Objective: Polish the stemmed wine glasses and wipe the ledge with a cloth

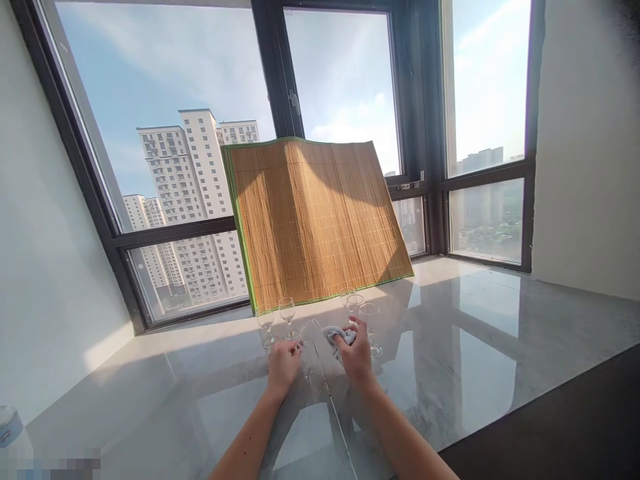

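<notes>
Pale cloth [334, 335] is bunched in the right hand [357, 352] at the lower centre of the frame. Just left of it, a clear glass [311, 331] is held by the left hand [285, 366], its outline barely made out. Another stemmed glass [371, 319] is partly covered by the right hand. At lower left, a bottle [11, 428] is cut off, its lower part pixelated.

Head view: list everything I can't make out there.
All in the head view:
- Left hand: exact finger placement on the tilted glass; too small, and the glass is see-through.
- Cloth: the part gripped inside the right hand, hidden by its fingers.
- Right-side glasses: exact number; they overlap, small and faint.
- Window: the part behind the slatted mat.
- Bottle-like object: cut off by the left edge, pixelated below.
</notes>
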The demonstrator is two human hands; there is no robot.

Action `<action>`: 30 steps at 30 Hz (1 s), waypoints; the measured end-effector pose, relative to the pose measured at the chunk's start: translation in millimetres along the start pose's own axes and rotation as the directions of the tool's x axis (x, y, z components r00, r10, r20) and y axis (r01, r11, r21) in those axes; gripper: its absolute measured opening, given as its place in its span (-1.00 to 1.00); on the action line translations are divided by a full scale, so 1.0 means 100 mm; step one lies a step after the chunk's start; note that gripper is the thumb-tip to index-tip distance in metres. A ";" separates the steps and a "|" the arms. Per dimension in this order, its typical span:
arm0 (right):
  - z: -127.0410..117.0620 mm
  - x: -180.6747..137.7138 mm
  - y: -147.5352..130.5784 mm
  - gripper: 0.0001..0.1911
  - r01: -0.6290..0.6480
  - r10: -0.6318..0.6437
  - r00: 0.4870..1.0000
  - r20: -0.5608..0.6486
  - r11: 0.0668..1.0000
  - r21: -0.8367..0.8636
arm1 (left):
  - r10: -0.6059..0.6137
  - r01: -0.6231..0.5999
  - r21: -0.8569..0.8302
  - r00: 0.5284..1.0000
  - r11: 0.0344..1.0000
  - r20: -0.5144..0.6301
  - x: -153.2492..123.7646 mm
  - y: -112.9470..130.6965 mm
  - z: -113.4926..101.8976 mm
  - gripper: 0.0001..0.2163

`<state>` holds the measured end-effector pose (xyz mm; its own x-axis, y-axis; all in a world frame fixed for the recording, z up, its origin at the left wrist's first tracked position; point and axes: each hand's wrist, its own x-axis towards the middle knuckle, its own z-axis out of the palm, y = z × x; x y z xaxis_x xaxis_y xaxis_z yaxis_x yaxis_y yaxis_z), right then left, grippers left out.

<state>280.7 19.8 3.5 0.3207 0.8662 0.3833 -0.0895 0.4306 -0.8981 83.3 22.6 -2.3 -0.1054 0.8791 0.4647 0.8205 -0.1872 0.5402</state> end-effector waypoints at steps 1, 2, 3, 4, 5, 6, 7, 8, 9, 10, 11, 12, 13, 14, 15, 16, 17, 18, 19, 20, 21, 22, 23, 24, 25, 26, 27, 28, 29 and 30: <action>-0.01 0.00 0.02 -0.45 0.023 -0.025 1.000 -0.019 0.998 -0.064 | 0.014 -0.014 -0.033 1.000 0.999 -0.003 0.00 0.01 0.01 -0.80; -0.01 -0.01 0.04 -0.45 0.041 -0.044 0.999 -0.025 0.992 -0.120 | 0.034 -0.034 -0.082 0.999 0.996 0.002 0.00 0.03 0.02 -0.81; -0.01 -0.02 0.06 -0.45 0.054 -0.058 0.998 -0.016 0.985 -0.163 | 0.058 -0.055 -0.145 0.998 0.988 0.020 -0.01 0.05 0.03 -0.80; 0.00 -0.02 0.09 -0.44 0.063 -0.064 0.998 0.003 0.979 -0.192 | 0.089 -0.076 -0.211 0.995 0.975 0.052 -0.02 0.09 0.05 -0.79; 0.01 -0.03 0.11 -0.42 0.069 -0.064 0.997 0.031 0.976 -0.205 | 0.124 -0.094 -0.268 0.988 0.959 0.096 -0.05 0.12 0.07 -0.76; 0.02 -0.03 0.14 -0.39 0.073 -0.062 0.996 0.060 0.976 -0.203 | 0.156 -0.107 -0.303 0.978 0.947 0.140 -0.07 0.16 0.10 -0.72; 0.04 -0.04 0.16 -0.37 0.074 -0.058 0.994 0.090 0.979 -0.190 | 0.181 -0.121 -0.307 0.968 0.944 0.174 -0.10 0.19 0.13 -0.70; 0.05 -0.04 0.17 -0.35 0.074 -0.054 0.992 0.118 0.983 -0.170 | 0.198 -0.141 -0.275 0.962 0.951 0.189 -0.12 0.22 0.15 -0.69; 0.07 -0.04 0.18 -0.33 0.072 -0.051 0.988 0.146 0.987 -0.144 | 0.205 -0.164 -0.213 0.961 0.963 0.186 -0.14 0.24 0.16 -0.69; 0.08 -0.04 0.19 -0.33 0.070 -0.050 0.985 0.168 0.991 -0.116 | 0.200 -0.180 -0.130 0.966 0.975 0.166 -0.16 0.25 0.15 -0.71; 0.09 -0.04 0.18 -0.33 0.067 -0.049 0.981 0.188 0.994 -0.086 | 0.186 -0.182 -0.044 0.973 0.982 0.134 -0.16 0.26 0.14 -0.73; 0.10 -0.05 0.17 -0.34 0.065 -0.052 0.977 0.207 0.996 -0.056 | 0.170 -0.174 0.033 0.981 0.984 0.097 -0.16 0.26 0.12 -0.75; 0.10 -0.05 0.15 -0.34 0.065 -0.058 0.973 0.226 0.998 -0.025 | 0.153 -0.159 0.092 0.986 0.983 0.067 -0.16 0.26 0.09 -0.76; 0.10 -0.06 0.13 -0.35 0.069 -0.067 0.969 0.238 0.998 0.003 | 0.139 -0.144 0.136 0.989 0.980 0.048 -0.15 0.25 0.05 -0.76; 0.10 -0.06 0.11 -0.35 0.075 -0.078 0.967 0.244 0.997 0.021 | 0.127 -0.133 0.171 0.991 0.976 0.042 -0.15 0.25 0.01 -0.76; 0.09 -0.07 0.09 -0.36 0.086 -0.090 0.967 0.240 0.996 0.025 | 0.123 -0.130 0.201 0.991 0.971 0.047 -0.15 0.25 -0.02 -0.76; 0.08 -0.07 0.07 -0.38 0.104 -0.104 0.968 0.227 0.994 0.012 | 0.124 -0.134 0.230 0.991 0.964 0.060 -0.15 0.26 -0.06 -0.78; 0.07 -0.08 0.06 -0.40 0.130 -0.124 0.971 0.206 0.991 -0.017 | 0.129 -0.143 0.259 0.989 0.955 0.071 -0.15 0.27 -0.08 -0.79; 0.06 -0.08 0.04 -0.43 0.164 -0.151 0.971 0.184 0.985 -0.056 | 0.141 -0.157 0.288 0.987 0.944 0.077 -0.16 0.28 -0.10 -0.80; 0.05 -0.08 0.03 -0.46 0.202 -0.185 0.969 0.164 0.974 -0.099 | 0.160 -0.175 0.316 0.984 0.932 0.074 -0.17 0.30 -0.12 -0.80; 0.03 -0.08 0.02 -0.48 0.241 -0.220 0.964 0.147 0.960 -0.141 | 0.184 -0.195 0.339 0.981 0.920 0.063 -0.18 0.31 -0.13 -0.78; 0.02 -0.08 0.02 -0.51 0.274 -0.253 0.959 0.132 0.945 -0.180 | 0.214 -0.217 0.355 0.976 0.909 0.048 -0.19 0.33 -0.14 -0.76; 0.01 -0.08 0.01 -0.53 0.298 -0.278 0.953 0.119 0.930 -0.214 | 0.243 -0.237 0.363 0.970 0.901 0.031 -0.19 0.34 -0.15 -0.73; 0.01 -0.08 0.01 -0.54 0.311 -0.294 0.950 0.105 0.918 -0.245 | 0.265 -0.252 0.362 0.964 0.898 0.013 -0.19 0.34 -0.15 -0.71; 0.00 -0.07 0.01 -0.55 0.314 -0.301 0.949 0.092 0.909 -0.273 | 0.276 -0.257 0.351 0.961 0.900 -0.004 -0.19 0.34 -0.15 -0.70; -0.01 -0.07 0.02 -0.56 0.310 -0.301 0.950 0.078 0.903 -0.297 | 0.275 -0.253 0.333 0.961 0.908 -0.020 -0.19 0.33 -0.14 -0.70; -0.01 -0.06 0.02 -0.56 0.303 -0.299 0.952 0.062 0.898 -0.320 | 0.264 -0.241 0.312 0.964 0.919 -0.032 -0.18 0.31 -0.13 -0.71; -0.02 -0.05 0.03 -0.56 0.292 -0.294 0.955 0.047 0.894 -0.341 | 0.245 -0.224 0.289 0.969 0.931 -0.040 -0.17 0.29 -0.11 -0.73; -0.03 -0.04 0.04 -0.56 0.279 -0.288 0.957 0.030 0.890 -0.360 | 0.221 -0.201 0.268 0.974 0.942 -0.047 -0.16 0.26 -0.10 -0.76; -0.03 -0.04 0.05 -0.56 0.264 -0.279 0.960 0.014 0.888 -0.378 | 0.194 -0.175 0.245 0.979 0.954 -0.055 -0.15 0.23 -0.08 -0.77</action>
<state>282.4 17.9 -3.1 0.3193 0.7152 0.6217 0.3612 0.5147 -0.7776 99.8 1.8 8.7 0.0252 0.8006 0.5987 0.9385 -0.2252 0.2617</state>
